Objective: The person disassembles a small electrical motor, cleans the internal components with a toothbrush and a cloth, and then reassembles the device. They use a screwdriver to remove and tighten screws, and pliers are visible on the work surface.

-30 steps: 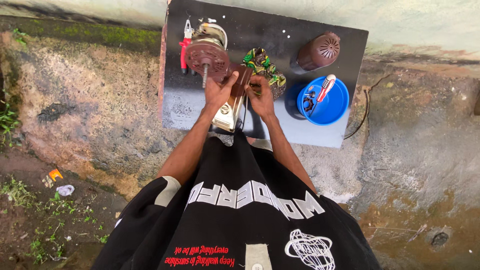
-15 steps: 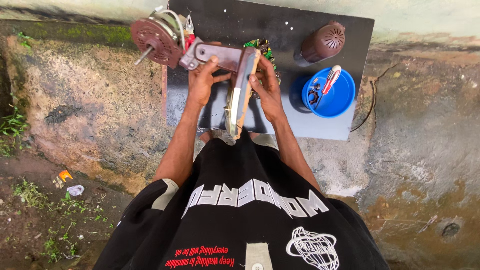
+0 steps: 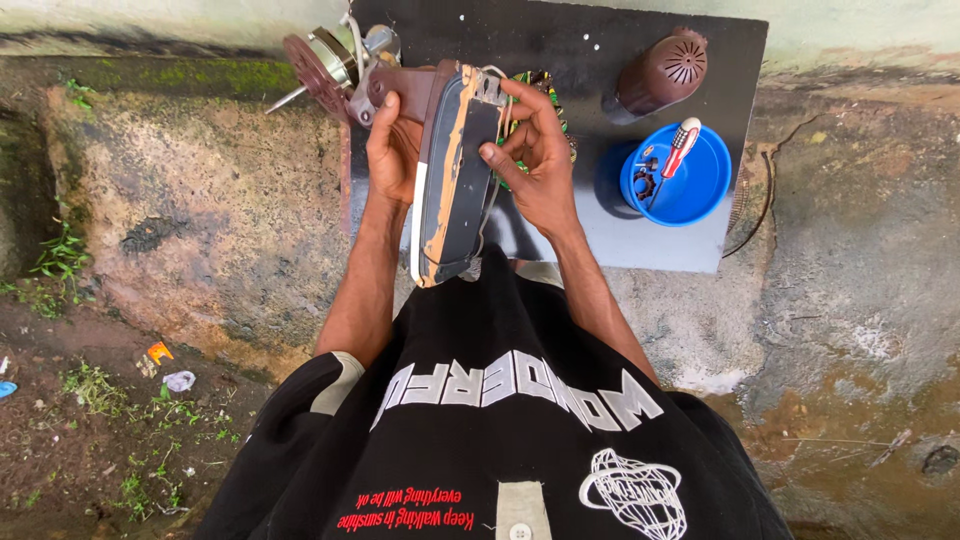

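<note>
I hold a small fan's dark base (image 3: pixel 455 180) on edge in front of me, its underside turned up, worn and streaked with orange. My left hand (image 3: pixel 392 150) grips its left side near the maroon neck. The motor (image 3: pixel 330 62) with its bare shaft sticks out to the upper left. My right hand (image 3: pixel 535 150) holds the base's right edge, fingers curled over it. A green and yellow bundle of wires (image 3: pixel 550 100) lies behind my right hand, partly hidden.
A dark board (image 3: pixel 600 40) lies on a rough stone ledge. A maroon motor cover (image 3: pixel 662 72) stands on it at the right. A blue bowl (image 3: pixel 690 185) holds a red-handled screwdriver (image 3: pixel 680 145) and small parts. Muddy ground with weeds lies at the left.
I have lifted the fan off the board and tipped it up, so the base's underside now faces me. The motor swung up and to the left.
</note>
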